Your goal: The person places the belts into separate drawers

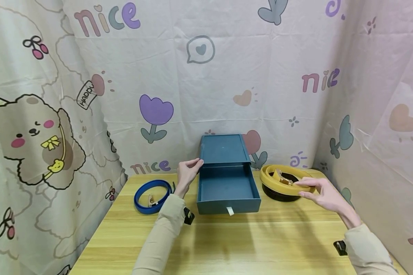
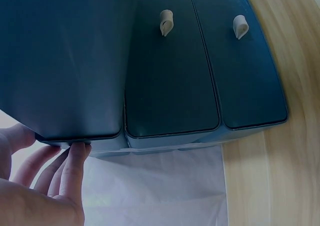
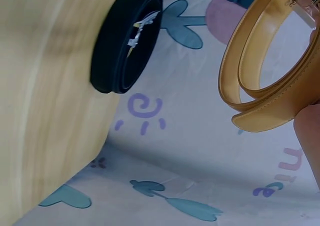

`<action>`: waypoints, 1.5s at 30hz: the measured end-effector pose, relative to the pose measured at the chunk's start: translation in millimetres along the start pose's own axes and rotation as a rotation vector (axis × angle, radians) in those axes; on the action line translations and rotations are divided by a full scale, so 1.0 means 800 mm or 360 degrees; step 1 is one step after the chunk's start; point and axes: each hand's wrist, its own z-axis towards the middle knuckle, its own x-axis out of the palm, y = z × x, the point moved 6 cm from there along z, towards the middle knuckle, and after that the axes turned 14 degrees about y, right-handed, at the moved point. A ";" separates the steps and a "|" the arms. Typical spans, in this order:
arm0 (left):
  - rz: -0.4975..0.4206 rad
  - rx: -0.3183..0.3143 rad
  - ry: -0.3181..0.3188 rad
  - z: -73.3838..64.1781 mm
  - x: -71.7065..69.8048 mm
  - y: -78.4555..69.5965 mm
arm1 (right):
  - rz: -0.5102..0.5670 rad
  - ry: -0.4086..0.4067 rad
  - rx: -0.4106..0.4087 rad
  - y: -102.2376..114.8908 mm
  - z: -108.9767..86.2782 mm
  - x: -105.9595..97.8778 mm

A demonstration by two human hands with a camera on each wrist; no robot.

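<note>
My right hand (image 1: 321,193) pinches the rolled yellow belt (image 1: 278,188) by its right side, tilted above a coiled black belt (image 1: 277,196). In the right wrist view the yellow belt (image 3: 260,101) hangs apart from the black belt (image 3: 112,48), whose metal buckle shows. At the dark blue drawer cabinet (image 1: 223,149), my left hand (image 1: 187,173) touches the front left corner with fairly straight fingers. The top drawer (image 1: 228,206) is pulled out with its bare floor showing. Below it in the left wrist view, a middle drawer (image 2: 170,81) and a lower drawer (image 2: 245,76) are closed.
Left of the cabinet a blue belt (image 1: 139,206) lies coiled on the wooden table (image 1: 220,248). Printed cloth (image 1: 199,88) hangs behind the table and along both sides. White pull tabs (image 1: 230,211) stick out from the drawer fronts.
</note>
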 end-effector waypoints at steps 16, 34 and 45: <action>-0.0003 -0.0021 0.0003 0.001 0.001 0.005 | 0.0208 0.0086 -0.0130 0.034 0.036 -0.008; -0.0011 -0.0019 0.0010 -0.001 0.001 0.001 | 0.0282 0.0227 -0.0270 0.075 0.070 -0.006; 0.0005 -0.0014 0.0002 0.000 0.000 0.001 | 0.0299 0.0298 -0.0389 0.100 0.092 0.004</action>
